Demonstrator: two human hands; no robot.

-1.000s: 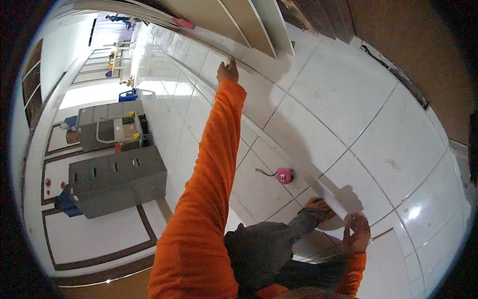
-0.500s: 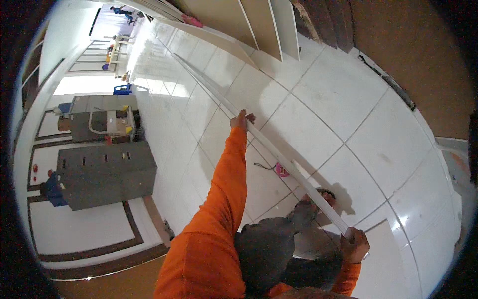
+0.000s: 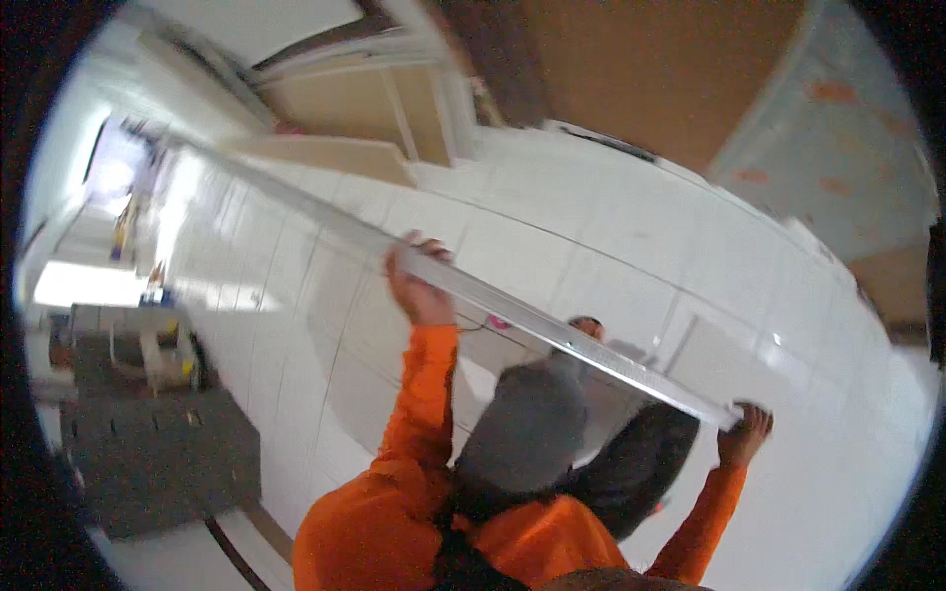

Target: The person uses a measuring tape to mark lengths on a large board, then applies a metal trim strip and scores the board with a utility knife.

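Note:
A long, straight, pale metal profile runs slantwise across the view, from the far upper left down to the right. My left hand is wrapped round it partway along, thumb and fingers on either side. At its near end, my right hand grips the tip. Between the hands the profile passes over my legs in grey trousers and a foot. Behind it on the floor lies a pink tape measure with a dark strap, partly hidden. Motion blurs the profile's far stretch.
Tan and white boards lean along the wall at the upper left. A flat white panel lies on the tiled floor by my right hand. Grey cabinets stand at the left. A brown panel rises at the far side.
Both hands have lifted the profile from near the floor and brought it up closer to me. The right hand has moved right, and the view has turned rightward.

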